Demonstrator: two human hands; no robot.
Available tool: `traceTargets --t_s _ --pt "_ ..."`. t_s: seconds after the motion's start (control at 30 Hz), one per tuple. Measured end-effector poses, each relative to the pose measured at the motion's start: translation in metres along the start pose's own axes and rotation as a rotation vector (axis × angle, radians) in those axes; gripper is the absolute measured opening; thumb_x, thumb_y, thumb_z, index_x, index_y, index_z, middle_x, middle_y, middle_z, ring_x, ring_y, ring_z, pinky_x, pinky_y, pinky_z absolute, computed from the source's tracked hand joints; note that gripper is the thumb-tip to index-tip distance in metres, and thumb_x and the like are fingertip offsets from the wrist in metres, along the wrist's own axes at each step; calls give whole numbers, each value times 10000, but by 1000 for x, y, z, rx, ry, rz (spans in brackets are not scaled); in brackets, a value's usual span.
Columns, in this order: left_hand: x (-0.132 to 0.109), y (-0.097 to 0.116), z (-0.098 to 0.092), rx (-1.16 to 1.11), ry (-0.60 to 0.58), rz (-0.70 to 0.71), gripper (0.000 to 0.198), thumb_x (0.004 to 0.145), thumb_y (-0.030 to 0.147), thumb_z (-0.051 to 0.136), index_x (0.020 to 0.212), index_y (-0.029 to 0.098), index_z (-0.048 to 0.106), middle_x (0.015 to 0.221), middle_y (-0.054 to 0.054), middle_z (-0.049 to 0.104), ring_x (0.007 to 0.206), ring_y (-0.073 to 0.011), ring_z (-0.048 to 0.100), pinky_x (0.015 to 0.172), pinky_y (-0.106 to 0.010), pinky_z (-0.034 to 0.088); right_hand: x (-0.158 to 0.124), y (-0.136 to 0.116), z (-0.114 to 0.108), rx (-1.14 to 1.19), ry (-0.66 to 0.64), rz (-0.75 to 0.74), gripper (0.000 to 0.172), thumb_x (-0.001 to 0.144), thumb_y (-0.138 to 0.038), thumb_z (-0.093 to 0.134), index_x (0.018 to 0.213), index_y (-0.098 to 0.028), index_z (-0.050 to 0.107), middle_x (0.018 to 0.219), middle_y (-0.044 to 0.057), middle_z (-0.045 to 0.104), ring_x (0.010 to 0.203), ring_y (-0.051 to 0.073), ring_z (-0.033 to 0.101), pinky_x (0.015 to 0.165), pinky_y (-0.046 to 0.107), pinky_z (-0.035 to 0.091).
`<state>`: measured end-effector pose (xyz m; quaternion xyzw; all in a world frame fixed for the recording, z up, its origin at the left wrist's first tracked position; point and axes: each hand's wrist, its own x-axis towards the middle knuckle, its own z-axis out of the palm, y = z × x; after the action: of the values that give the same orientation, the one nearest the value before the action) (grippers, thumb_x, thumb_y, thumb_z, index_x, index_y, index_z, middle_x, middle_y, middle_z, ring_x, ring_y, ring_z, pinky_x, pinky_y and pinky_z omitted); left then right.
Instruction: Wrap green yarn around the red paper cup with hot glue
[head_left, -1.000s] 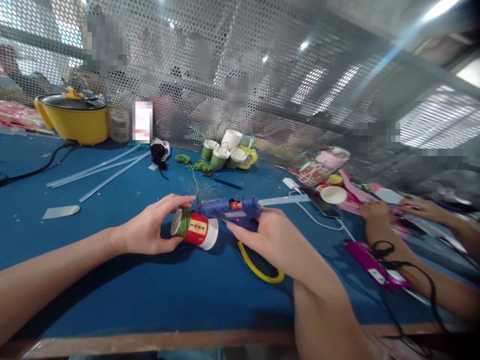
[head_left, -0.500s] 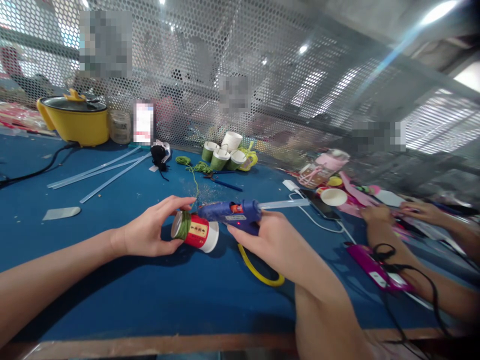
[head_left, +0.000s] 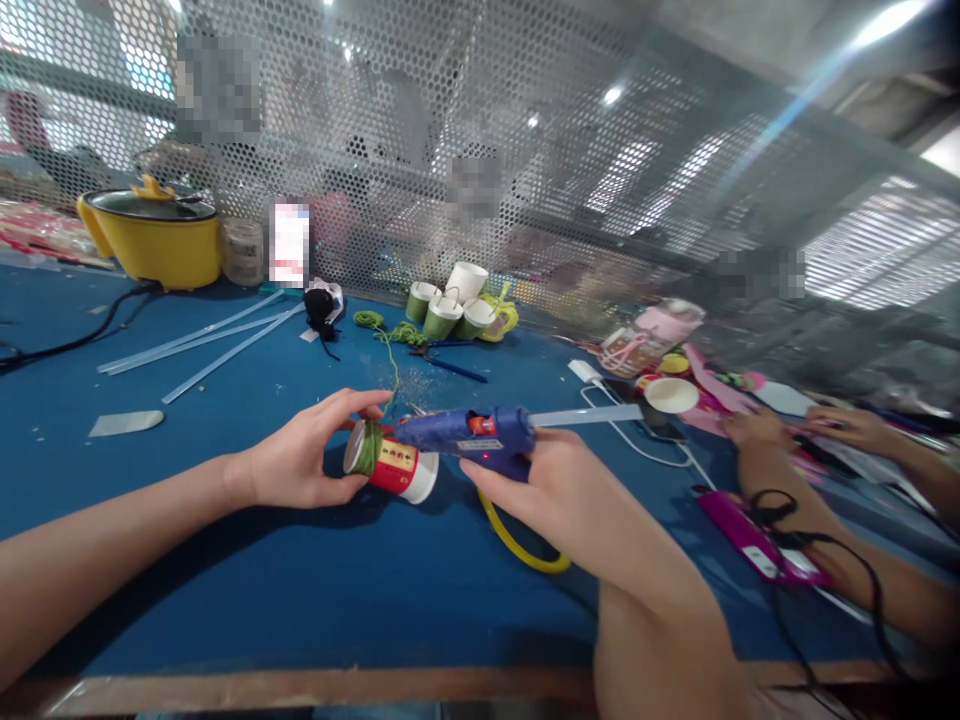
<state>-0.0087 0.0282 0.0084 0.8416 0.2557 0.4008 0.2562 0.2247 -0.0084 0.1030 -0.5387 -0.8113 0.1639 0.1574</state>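
My left hand (head_left: pixel 300 462) grips a red paper cup (head_left: pixel 394 466) lying on its side on the blue table (head_left: pixel 262 580); green string is wound round the cup's base end. A strand of green string (head_left: pixel 388 355) runs from it toward the back. My right hand (head_left: pixel 559 490) is closed round the handle of a blue glue gun (head_left: pixel 472 435). The gun's nozzle points left and sits at the cup's upper side. A clear glue stick (head_left: pixel 581 416) juts from the gun's rear, and its yellow cable (head_left: pixel 521 540) loops on the table below.
Several string-wrapped cups (head_left: pixel 450 305) stand at the back by a perforated metal screen (head_left: pixel 480 140). A yellow pot (head_left: pixel 154 235), glue sticks (head_left: pixel 206 345) and a white scrap (head_left: pixel 124 422) lie left. Another person's hands (head_left: pixel 780 425), a phone (head_left: pixel 645 410) and a magenta tool (head_left: pixel 757 540) are right.
My right hand has drawn the glue gun a little to the right, away from the cup's base. My left hand keeps its grip on the cup.
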Motion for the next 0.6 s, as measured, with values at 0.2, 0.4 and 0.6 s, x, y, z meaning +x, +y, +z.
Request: traceTargets --t_s 0.2,0.4,0.6 --pt "0 -1 0 -2 -8 -11 724 695 114 605 1343 233 304 1150 -97 520 1080 -236 547 937 -418 498 3 1 2 -35 35 -9 201 827 -281 498 696 -185 617 709 5 686 639 175 603 587 267 449" --pt "-1 -3 1 -27 -6 -15 732 693 111 608 1347 221 300 1147 -104 516 1084 -238 544 937 -427 495 -1 -1 -1 -16 14 -2 178 820 -270 507 752 -185 647 741 7 697 659 176 606 614 266 467" --pt "0 -1 1 -34 -4 -34 727 686 107 610 1339 217 310 1146 -105 517 1080 -241 548 931 -425 497 2 0 1 -39 40 -7 195 828 -274 494 723 -190 635 709 7 686 624 171 596 573 262 449"
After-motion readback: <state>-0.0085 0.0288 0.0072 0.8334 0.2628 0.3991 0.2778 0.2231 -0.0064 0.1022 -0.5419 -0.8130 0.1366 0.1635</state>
